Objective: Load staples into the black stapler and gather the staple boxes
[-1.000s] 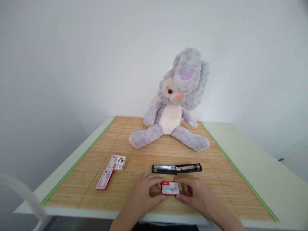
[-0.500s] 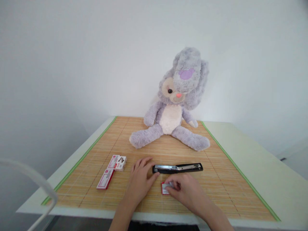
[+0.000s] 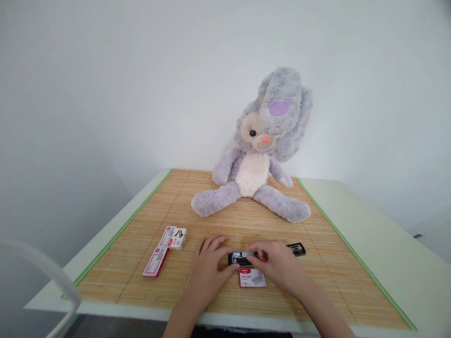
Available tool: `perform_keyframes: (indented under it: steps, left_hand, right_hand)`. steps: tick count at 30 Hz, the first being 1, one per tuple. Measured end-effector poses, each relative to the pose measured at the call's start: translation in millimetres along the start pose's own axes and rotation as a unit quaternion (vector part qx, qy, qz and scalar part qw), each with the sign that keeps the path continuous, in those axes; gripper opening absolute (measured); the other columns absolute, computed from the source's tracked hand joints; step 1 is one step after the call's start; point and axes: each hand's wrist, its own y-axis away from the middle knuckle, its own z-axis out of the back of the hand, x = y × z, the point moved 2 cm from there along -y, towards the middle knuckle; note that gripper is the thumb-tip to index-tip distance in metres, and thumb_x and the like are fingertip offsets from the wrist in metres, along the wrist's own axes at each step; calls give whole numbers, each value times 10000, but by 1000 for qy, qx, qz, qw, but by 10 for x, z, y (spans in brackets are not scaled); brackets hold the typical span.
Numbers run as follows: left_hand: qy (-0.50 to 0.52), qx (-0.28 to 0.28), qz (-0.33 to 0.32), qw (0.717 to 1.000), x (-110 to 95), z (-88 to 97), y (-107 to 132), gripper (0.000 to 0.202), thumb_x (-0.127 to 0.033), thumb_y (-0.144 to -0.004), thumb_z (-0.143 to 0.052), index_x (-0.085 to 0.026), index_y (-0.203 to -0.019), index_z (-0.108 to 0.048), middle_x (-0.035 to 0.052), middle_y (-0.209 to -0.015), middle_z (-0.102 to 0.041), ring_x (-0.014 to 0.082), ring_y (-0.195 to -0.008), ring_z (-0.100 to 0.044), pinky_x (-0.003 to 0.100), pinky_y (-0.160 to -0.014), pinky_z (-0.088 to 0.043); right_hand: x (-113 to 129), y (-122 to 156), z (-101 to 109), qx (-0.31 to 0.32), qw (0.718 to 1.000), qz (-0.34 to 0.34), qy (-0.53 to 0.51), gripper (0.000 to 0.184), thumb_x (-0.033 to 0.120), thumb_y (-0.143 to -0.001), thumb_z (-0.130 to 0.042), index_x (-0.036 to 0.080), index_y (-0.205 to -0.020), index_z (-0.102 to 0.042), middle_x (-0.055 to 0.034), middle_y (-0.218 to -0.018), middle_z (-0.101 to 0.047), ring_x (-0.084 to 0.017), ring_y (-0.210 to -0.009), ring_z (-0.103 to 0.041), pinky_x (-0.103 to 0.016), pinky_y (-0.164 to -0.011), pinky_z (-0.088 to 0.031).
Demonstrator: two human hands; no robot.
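A black stapler (image 3: 240, 257) lies opened out flat on the mat, its silver staple channel facing up. My left hand (image 3: 210, 265) rests at its left end, thumb and forefinger closed around that end. Over the channel, my right hand (image 3: 273, 260) is pinched, with what looks like a small silver strip of staples (image 3: 251, 253) at its fingertips, partly hidden. The stapler's middle is covered by this hand; the far right end (image 3: 298, 249) shows beyond it. Just below the stapler lies a small red and white staple box (image 3: 252, 278), printed side up.
More red and white boxes (image 3: 155, 262) lie to the left, with a box showing a stapler picture (image 3: 178, 238) beside them. A grey plush rabbit (image 3: 252, 173) sits at the back of the bamboo mat (image 3: 134, 244). A blurred white cable (image 3: 63, 277) crosses the lower left.
My right hand has moved up from the staple box to the stapler's channel. The box now shows fully. My left hand has closed in on the stapler's left end.
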Motion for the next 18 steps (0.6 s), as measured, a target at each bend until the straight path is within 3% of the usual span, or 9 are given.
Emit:
perform_keyframes:
  steps: [7,12,18]
  left_hand:
    - [-10,0,1,1000,7,-1,1,284,-428,-846,-776,-377,-1121,-730,-19,-1460,-588,275,-1413,-454,564,-1237,-214]
    - [-16,-3,3,1000,4,12,-1,290,-434,-841,-781,-382,-1121,-730,-21,-1461,-591,277,-1416,-453,566,-1240,-219]
    - [-16,-3,5,1000,-4,11,0,285,-441,-847,-773,-395,-1125,-730,-32,-1460,-591,275,-1417,-456,580,-1245,-219]
  right_hand:
    - [6,-19,-37,-1,1000,-7,7,150,369,-918,-661,318,-973,-791,48,-641,-623,-118,-599,-541,-243,-589,-281]
    - [-42,19,32,-7,1000,-23,5,218,360,-875,-721,318,-1085,-758,53,-666,-642,-133,-612,-578,-247,-589,-293]
    - [-92,110,108,-1,997,-41,59,89,350,-885,-700,308,-880,-778,32,-640,-652,-148,-615,-580,-270,-582,-254]
